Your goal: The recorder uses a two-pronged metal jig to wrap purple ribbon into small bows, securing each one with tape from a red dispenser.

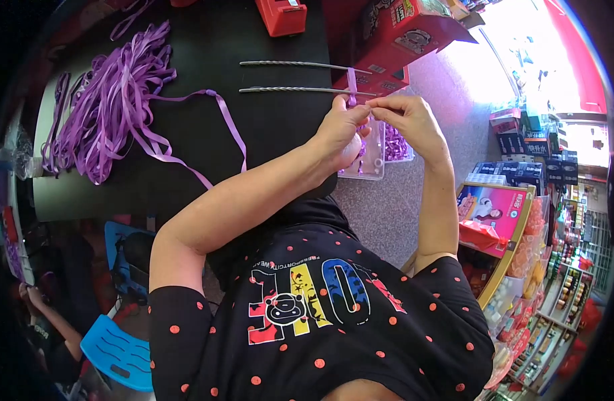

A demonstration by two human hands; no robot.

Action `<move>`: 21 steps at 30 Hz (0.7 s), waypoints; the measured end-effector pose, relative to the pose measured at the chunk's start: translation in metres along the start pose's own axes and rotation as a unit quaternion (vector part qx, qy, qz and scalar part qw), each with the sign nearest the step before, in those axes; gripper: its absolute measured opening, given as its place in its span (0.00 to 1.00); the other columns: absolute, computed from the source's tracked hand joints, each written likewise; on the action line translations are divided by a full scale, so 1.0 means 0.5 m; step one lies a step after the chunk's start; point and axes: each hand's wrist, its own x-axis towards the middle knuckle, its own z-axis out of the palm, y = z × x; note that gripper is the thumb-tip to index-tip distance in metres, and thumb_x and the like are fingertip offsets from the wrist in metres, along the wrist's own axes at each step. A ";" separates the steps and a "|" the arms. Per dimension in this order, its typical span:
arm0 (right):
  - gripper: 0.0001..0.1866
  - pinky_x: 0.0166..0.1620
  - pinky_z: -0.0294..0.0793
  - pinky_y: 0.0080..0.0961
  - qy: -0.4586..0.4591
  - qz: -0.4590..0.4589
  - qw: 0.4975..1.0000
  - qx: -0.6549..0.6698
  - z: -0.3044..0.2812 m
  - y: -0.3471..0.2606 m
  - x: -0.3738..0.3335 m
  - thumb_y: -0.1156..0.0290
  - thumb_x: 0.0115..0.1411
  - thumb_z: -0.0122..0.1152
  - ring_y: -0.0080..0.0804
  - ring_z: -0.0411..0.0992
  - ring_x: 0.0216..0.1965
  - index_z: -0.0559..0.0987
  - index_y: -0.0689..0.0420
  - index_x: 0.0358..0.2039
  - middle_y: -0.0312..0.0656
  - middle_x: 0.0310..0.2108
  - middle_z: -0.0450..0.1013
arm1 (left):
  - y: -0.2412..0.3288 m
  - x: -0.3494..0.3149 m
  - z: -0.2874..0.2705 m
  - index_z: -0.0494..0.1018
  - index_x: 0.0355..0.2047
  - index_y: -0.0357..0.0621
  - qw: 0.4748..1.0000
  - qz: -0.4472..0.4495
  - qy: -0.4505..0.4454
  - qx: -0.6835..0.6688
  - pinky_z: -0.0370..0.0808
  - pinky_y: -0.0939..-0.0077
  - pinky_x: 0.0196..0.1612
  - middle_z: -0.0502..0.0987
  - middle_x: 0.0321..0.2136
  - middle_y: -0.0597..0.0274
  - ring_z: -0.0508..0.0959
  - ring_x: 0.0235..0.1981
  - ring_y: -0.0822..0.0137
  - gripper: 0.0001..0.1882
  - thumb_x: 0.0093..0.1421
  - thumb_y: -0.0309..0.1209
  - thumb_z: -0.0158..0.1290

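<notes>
Two twisted metal rods [290,89] stick out side by side past the right edge of the black table. A purple ribbon [352,80] is looped around both near their right ends, with a gathered knot-like part below the lower rod. My left hand [342,130] is closed on the ribbon just under that rod, thumb pressed against the fingers. Fingertips of my right hand [412,120] pinch beside the left thumb, apparently on the ribbon, mostly hidden by the fingers. Under my hands sits a clear plastic box [380,167] with small purple ribbon pieces.
A heap of purple ribbon [116,107] lies at the table's left, strands trailing behind my left forearm. A red tape dispenser [282,18] and a red carton [414,33] are at the far side. A blue chair [120,351] and another person's hand [33,301] are at left.
</notes>
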 end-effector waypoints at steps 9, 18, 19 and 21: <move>0.13 0.40 0.72 0.24 0.026 -0.012 0.999 -0.027 0.011 0.010 -0.007 0.68 0.53 0.60 0.28 0.76 0.32 0.81 0.60 0.37 0.45 0.30 0.79 | 0.000 0.001 -0.003 0.57 0.53 0.51 1.000 0.007 -0.023 0.009 0.63 0.69 0.46 0.67 0.43 0.65 0.65 0.41 0.70 0.25 0.58 0.30 0.55; 0.12 0.38 0.67 0.14 0.073 0.028 0.990 0.119 0.023 0.051 -0.028 0.70 0.58 0.59 0.15 0.70 0.33 0.79 0.62 0.41 0.34 0.32 0.76 | -0.005 0.002 -0.001 0.58 0.53 0.51 0.999 0.007 0.009 0.039 0.66 0.71 0.42 0.68 0.40 0.66 0.67 0.38 0.72 0.22 0.60 0.27 0.51; 0.12 0.38 0.67 0.14 0.073 0.029 0.990 0.120 0.029 0.058 -0.029 0.70 0.58 0.59 0.15 0.70 0.33 0.79 0.62 0.41 0.34 0.32 0.76 | -0.005 0.003 -0.001 0.58 0.53 0.51 0.999 0.007 0.009 0.040 0.66 0.71 0.42 0.68 0.40 0.66 0.67 0.38 0.72 0.22 0.60 0.27 0.51; 0.10 0.39 0.67 0.14 0.065 0.055 0.974 0.209 0.042 0.059 -0.033 0.70 0.59 0.58 0.15 0.69 0.33 0.79 0.63 0.38 0.34 0.31 0.75 | -0.005 0.004 0.001 0.58 0.53 0.51 0.999 0.014 0.007 0.040 0.66 0.71 0.42 0.69 0.38 0.66 0.67 0.38 0.72 0.21 0.60 0.27 0.50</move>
